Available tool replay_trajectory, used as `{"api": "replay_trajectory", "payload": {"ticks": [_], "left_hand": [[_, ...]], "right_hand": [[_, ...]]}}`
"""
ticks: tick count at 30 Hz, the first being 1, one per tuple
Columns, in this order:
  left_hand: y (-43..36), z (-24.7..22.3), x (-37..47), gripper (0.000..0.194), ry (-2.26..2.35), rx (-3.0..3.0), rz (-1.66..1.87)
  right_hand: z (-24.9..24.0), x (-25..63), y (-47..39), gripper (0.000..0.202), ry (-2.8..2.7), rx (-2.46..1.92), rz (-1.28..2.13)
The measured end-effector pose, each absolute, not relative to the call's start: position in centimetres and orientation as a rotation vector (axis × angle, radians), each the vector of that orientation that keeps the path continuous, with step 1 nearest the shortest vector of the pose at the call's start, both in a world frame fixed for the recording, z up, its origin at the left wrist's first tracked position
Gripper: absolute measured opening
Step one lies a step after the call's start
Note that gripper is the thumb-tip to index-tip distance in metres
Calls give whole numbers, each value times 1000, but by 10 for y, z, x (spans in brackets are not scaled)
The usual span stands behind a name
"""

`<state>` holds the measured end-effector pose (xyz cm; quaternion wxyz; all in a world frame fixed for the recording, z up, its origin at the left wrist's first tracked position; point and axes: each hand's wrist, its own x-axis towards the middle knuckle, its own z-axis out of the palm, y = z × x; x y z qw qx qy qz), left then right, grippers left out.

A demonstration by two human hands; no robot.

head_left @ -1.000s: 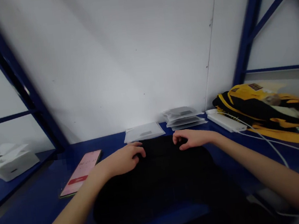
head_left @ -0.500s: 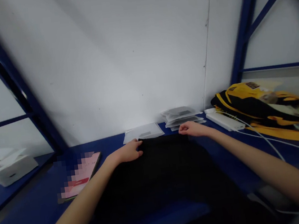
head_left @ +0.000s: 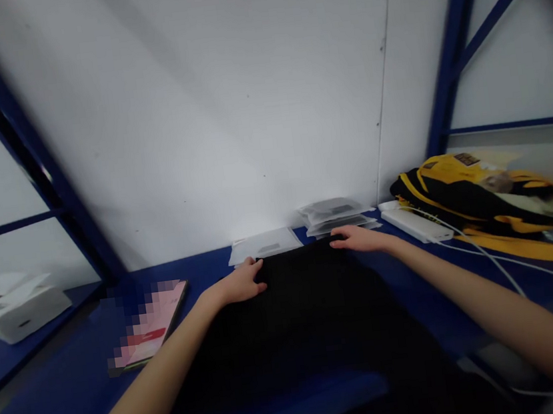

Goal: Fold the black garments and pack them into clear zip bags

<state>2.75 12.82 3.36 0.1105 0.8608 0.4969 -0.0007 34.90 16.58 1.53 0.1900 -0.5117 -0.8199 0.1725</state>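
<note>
Black trousers [head_left: 308,304] lie spread over the blue table, waist edge at the far side. Their two legs run toward me, with blue tabletop showing between them. My left hand [head_left: 240,282] is closed on the left corner of the waist edge, thumb and fingers at the cloth. At the right corner, my right hand [head_left: 361,238] grips the same edge, which rises slightly there. The dark cloth hides most of its folds. Just beyond the waist edge lies a flat translucent packet [head_left: 265,243], and a stack of similar packets [head_left: 335,211] sits behind my right hand.
A pink booklet or box [head_left: 161,315], partly pixelated, lies left on the blue table [head_left: 77,386]. Farther left stands a white tissue box [head_left: 19,309]. On the right are a white power strip [head_left: 412,222], white cables [head_left: 495,261] and a yellow-and-black bag [head_left: 486,188]. A white wall [head_left: 244,103] closes the back.
My right hand has changed its grip from a pinch to fingers laid over the corner, and that end of the waist edge has risen a little. My left hand has barely moved.
</note>
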Motion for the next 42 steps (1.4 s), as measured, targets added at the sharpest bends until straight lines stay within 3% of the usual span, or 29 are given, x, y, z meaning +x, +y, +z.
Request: {"api": "replay_trajectory", "payload": {"ticks": [8,14,20,25,30,37,42], "left_hand": [[135,26,22,67,1495,2512,-12],[119,33,22,63,1584,2608,75],[89,64,18,50,1560,2588,-20],[61,75,4,37,1619,2469,-140],[37,81,1,20,1719,2469,48],[2,77,-9,18,1650,2550,328],[-34,48,-28,17,1500,2550,353]], "right_hand": [[-14,329,174,26,-2098,-1760,183],[2,326,156,27,-2175,-1761,86],[32,330,115,32,-2253,-1622,296],[27,341,92,25,-2482,-1563,506],[24,347,82,15,-2466,-1455,448],[38,352,51,16,-2208,-1384,357],[40,361,11,20,-2304,-1251,585]]}}
